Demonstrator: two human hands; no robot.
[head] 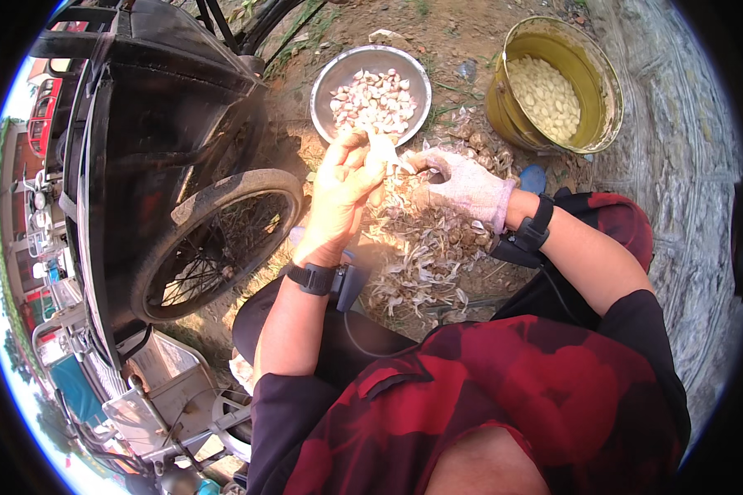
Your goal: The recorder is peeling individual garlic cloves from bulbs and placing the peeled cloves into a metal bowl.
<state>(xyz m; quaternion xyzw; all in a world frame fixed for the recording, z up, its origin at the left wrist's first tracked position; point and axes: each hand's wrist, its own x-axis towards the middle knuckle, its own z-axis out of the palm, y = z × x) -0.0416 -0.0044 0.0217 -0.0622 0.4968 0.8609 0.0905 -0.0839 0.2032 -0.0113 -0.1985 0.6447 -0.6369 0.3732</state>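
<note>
My bare left hand [345,185] grips a piece of garlic [381,151], its white papery skin overexposed by the sun. From the right, my right hand [461,185] in a pale knitted glove pinches the skin's edge, thumb and forefinger together. Just beyond the left hand, a metal bowl [320,99] holds pinkish, unpeeled garlic cloves [374,102]. A yellow bucket [501,102] at the upper right contains pale peeled cloves [543,96]. Below my hands, loose garlic skins [415,278] cover the ground. Brownish garlic bulbs [480,139] lie between the glove and the bucket.
At the left stands a dark cart [155,111] with a spoked wheel [220,247] close to my left forearm. A grey, rough surface [675,185] runs along the right side. Part of a blue shoe [533,179] shows beside the right wrist. Parked vehicles [43,117] appear farther left.
</note>
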